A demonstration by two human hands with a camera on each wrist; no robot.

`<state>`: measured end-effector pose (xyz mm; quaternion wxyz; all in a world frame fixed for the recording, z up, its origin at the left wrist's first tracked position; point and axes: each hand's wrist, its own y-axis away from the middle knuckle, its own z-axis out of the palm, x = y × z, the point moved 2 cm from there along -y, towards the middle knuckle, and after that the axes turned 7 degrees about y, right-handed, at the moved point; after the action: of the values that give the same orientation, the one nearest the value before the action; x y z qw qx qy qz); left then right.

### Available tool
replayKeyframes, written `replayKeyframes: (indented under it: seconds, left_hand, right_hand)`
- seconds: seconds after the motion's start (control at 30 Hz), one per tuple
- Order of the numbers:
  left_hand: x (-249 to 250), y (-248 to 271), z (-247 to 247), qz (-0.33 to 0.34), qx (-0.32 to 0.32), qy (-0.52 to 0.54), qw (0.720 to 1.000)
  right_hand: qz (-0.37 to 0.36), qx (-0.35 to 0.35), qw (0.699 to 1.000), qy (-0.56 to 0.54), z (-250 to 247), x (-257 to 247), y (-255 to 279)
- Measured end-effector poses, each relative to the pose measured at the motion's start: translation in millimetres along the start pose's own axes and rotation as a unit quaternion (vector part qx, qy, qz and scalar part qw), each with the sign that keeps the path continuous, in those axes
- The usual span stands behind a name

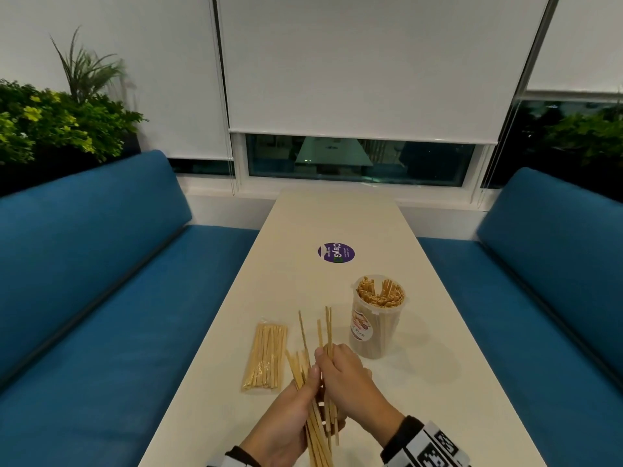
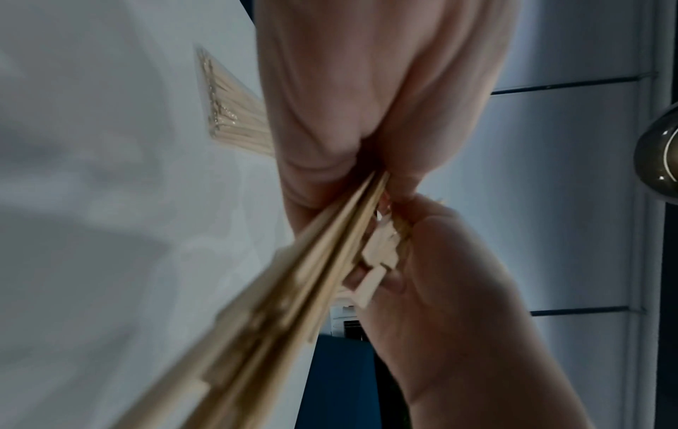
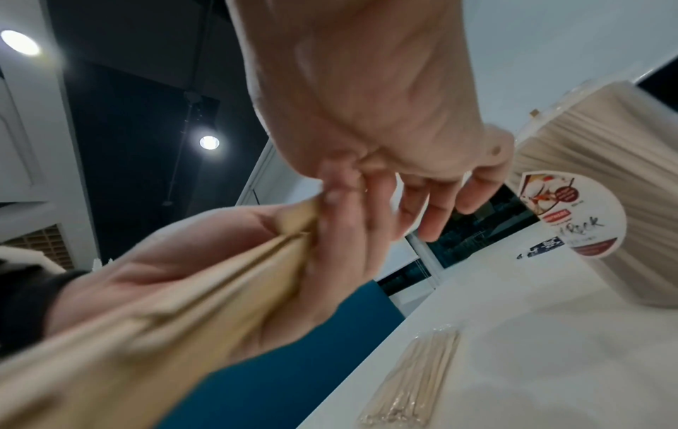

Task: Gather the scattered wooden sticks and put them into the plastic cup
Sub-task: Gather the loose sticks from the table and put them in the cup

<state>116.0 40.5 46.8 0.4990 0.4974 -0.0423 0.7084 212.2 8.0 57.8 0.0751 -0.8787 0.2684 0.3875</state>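
- From the head view, both hands were up over the near edge of the table [image 1: 337, 217]. The left hand [image 1: 286, 419] was curled round a fat bunch of wooden sticks [image 1: 317, 416]. The right hand [image 1: 347, 375] pinched a few of the sticks near their tops. The plastic cup [image 1: 376, 318] stood upright near the right edge, just past the hands, and it looked quite full of sticks. A sealed packet of sticks [image 1: 264, 357] lay flat near the left edge.
- From the left wrist view, the left hand's thumb and fingers [image 2: 315, 162] squeezed the bunch, and the sticks' ends did not line up.
- From the right wrist view, two right fingers [image 3: 433, 209] stuck out loose while the others pinched the bunch. The cup was close by on the right.
- I think the sticks were being tidied into one bunch. Next they would need tapping even, then tipping upright over the gap in the cup.
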Motion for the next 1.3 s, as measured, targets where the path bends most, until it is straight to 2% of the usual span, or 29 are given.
replayKeyframes:
  seconds: [0.17,0.27,0.33,0.4,0.47,0.6,0.7,0.87,1.0,1.07,1.17,1.23,1.3]
  left_hand:
    - [3.0,2.9,-1.1,-0.007,-0.015,0.050,0.999]
    - [6.5,4.5,-1.3,-0.009,-0.041,0.043,0.998]
    - [5.8,5.2,-0.8,-0.010,-0.055,0.010,0.998]
    - [4.0,5.9,1.0,-0.013,-0.068,-0.022,0.997]
    - [2.2,6.1,3.5,-0.018,-0.078,-0.050,0.996]
    - [0.9,7.1,7.7,-0.017,-0.097,-0.065,0.993]
    - [1.0,7.4,10.4,-0.015,-0.093,-0.076,0.993]
    - [2.6,2.6,5.9,0.000,-0.031,-0.093,0.995]
    - [3.5,1.3,5.1,0.003,-0.015,-0.096,0.995]
    - [4.7,0.6,6.9,0.028,-0.002,-0.096,0.995]
    - [12.0,-0.6,8.9,0.113,0.042,-0.043,0.992]
    - [21.2,1.1,8.7,0.187,0.071,0.020,0.980]
    - [30.1,4.0,7.5,0.263,0.088,0.055,0.959]
  right_hand:
    - [-0.013,-0.067,0.989,-0.132,-1.2,3.7,0.4]
    - [-0.024,-0.034,0.976,-0.215,-14.1,2.2,1.3]
    - [-0.036,0.040,0.974,-0.220,-22.5,5.2,-3.7]
    - [-0.066,0.111,0.972,-0.195,-33.2,2.3,-7.6]
    - [-0.108,0.133,0.976,-0.137,-40.0,0.0,-12.0]
    - [-0.147,0.051,0.987,0.026,-41.4,-3.6,-16.7]
    - [-0.173,0.051,0.983,0.046,-40.6,-10.9,-11.3]
    - [-0.207,-0.034,0.976,0.056,-28.9,-16.7,2.6]
    - [-0.211,-0.052,0.971,0.097,-30.9,-15.3,2.6]
    - [-0.179,-0.032,0.981,0.070,-32.0,-12.7,2.8]
    - [-0.042,-0.019,0.994,-0.103,-30.7,-3.4,3.8]
    - [0.078,-0.096,0.972,-0.197,-21.9,9.7,6.4]
    - [0.196,-0.182,0.918,-0.291,-10.0,26.5,12.1]
